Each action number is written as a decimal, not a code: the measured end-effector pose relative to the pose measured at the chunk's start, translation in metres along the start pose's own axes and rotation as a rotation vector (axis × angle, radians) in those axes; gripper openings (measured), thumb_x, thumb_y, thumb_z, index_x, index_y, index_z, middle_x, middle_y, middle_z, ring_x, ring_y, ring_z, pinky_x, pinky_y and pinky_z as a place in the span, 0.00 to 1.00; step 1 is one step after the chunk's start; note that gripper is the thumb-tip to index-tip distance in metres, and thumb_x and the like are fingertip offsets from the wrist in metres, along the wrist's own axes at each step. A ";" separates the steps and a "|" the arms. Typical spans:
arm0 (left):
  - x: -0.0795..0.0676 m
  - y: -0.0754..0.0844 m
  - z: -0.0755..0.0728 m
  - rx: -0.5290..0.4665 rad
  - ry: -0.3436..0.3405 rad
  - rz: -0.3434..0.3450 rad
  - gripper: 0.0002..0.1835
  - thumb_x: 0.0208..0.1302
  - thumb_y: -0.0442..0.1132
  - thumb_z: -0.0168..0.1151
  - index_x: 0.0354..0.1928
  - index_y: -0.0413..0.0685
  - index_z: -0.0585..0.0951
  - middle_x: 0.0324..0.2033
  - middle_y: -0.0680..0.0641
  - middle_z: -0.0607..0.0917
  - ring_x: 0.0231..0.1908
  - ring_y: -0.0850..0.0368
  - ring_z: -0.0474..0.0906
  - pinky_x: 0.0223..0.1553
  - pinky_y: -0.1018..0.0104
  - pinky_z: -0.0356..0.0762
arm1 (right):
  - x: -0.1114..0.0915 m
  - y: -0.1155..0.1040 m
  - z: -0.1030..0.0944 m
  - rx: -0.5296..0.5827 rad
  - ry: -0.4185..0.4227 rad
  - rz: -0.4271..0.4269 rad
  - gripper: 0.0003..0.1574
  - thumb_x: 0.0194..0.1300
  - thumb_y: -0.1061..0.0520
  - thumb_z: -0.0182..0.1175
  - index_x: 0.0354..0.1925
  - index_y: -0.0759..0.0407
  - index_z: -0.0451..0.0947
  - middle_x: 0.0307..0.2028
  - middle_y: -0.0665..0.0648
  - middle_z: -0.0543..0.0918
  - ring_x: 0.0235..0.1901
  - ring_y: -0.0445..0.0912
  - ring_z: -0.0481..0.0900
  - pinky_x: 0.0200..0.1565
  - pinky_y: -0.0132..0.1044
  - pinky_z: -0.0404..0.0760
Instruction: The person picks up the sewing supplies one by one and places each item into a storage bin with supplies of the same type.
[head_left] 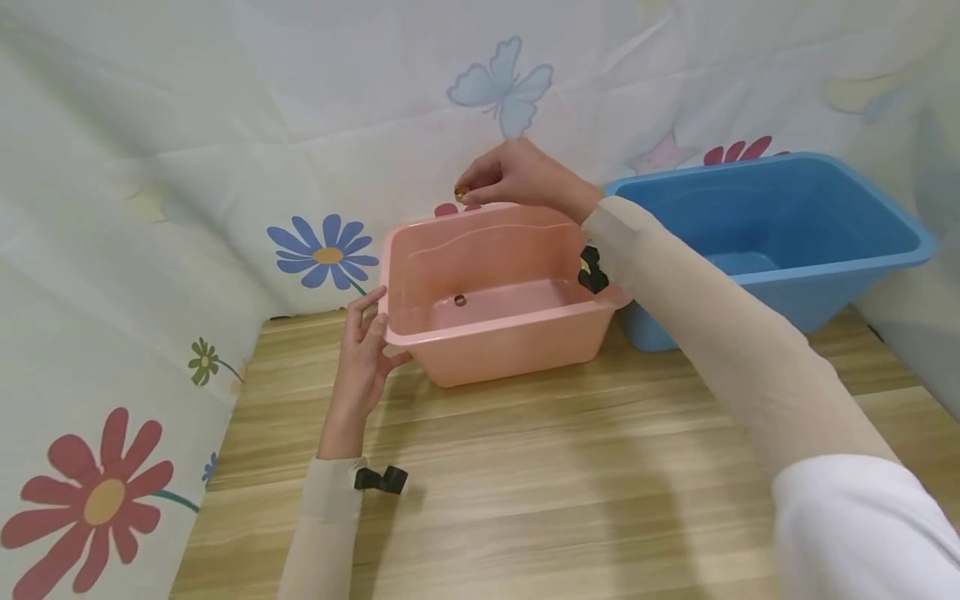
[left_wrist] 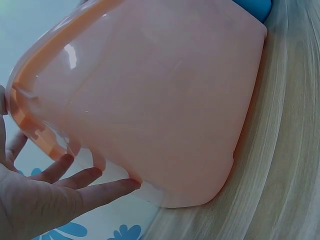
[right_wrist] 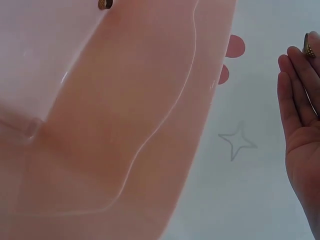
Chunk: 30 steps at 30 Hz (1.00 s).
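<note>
My right hand (head_left: 517,173) is raised over the far rim of a pink plastic bin (head_left: 510,343), pinching a small gold ring (head_left: 461,192) at its fingertips. The right wrist view shows this ring (right_wrist: 308,46) edge-on, with a beaded surface. Another small gold ring (head_left: 460,300) lies on the bin's floor, towards the left. At the bin's left end, my left hand (head_left: 362,367) grips the rim, with the thumb at the edge. Its other fingers (left_wrist: 112,191) rest spread against the outer wall in the left wrist view.
A larger blue bin (head_left: 825,287) stands close on the pink bin's right. Both bins are on a wood-grain table (head_left: 480,483). Behind and to the left hangs a white cloth (head_left: 337,100) printed with flowers and a butterfly.
</note>
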<state>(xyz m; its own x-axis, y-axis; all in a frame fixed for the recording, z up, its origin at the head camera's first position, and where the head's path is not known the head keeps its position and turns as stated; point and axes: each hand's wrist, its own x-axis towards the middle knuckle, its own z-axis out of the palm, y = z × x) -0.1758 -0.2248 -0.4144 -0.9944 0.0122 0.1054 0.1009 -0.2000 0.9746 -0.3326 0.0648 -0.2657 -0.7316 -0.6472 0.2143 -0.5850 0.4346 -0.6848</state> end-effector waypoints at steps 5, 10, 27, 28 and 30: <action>0.005 -0.001 0.004 -0.006 -0.014 -0.002 0.23 0.78 0.42 0.52 0.71 0.59 0.65 0.70 0.39 0.67 0.68 0.29 0.63 0.49 0.36 0.81 | 0.005 0.009 0.001 0.051 -0.034 0.083 0.20 0.65 0.47 0.71 0.52 0.52 0.87 0.46 0.48 0.88 0.47 0.43 0.84 0.52 0.37 0.83; 0.006 0.000 0.006 0.000 -0.011 -0.011 0.23 0.78 0.43 0.53 0.71 0.58 0.66 0.69 0.40 0.67 0.68 0.30 0.64 0.50 0.32 0.78 | 0.003 0.020 0.004 0.083 -0.138 0.105 0.19 0.64 0.49 0.72 0.51 0.53 0.88 0.44 0.50 0.89 0.47 0.48 0.85 0.54 0.41 0.83; -0.007 0.003 0.006 -0.041 -0.023 -0.019 0.23 0.79 0.41 0.51 0.73 0.60 0.68 0.72 0.43 0.66 0.64 0.39 0.69 0.44 0.47 0.85 | 0.000 0.039 0.024 0.084 -0.406 0.121 0.20 0.65 0.58 0.70 0.55 0.58 0.86 0.49 0.55 0.89 0.48 0.47 0.87 0.52 0.39 0.84; -0.006 0.004 0.006 -0.045 -0.026 -0.017 0.23 0.79 0.41 0.51 0.73 0.60 0.68 0.73 0.44 0.66 0.64 0.39 0.69 0.44 0.48 0.85 | 0.000 0.040 0.023 0.082 -0.409 0.130 0.20 0.65 0.58 0.70 0.55 0.58 0.86 0.49 0.55 0.89 0.47 0.48 0.87 0.52 0.39 0.84; -0.004 0.005 0.007 -0.048 -0.032 -0.013 0.24 0.79 0.42 0.51 0.74 0.60 0.68 0.73 0.47 0.66 0.65 0.39 0.69 0.44 0.48 0.85 | -0.001 0.043 0.021 0.076 -0.417 0.154 0.20 0.66 0.59 0.70 0.56 0.59 0.85 0.48 0.55 0.89 0.46 0.48 0.87 0.51 0.40 0.85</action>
<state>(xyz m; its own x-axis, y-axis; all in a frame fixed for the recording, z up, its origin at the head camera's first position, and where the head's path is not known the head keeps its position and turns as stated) -0.1710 -0.2190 -0.4089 -0.9939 0.0467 0.0994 0.0850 -0.2460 0.9655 -0.3495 0.0704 -0.3099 -0.5955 -0.7825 -0.1819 -0.4416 0.5080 -0.7396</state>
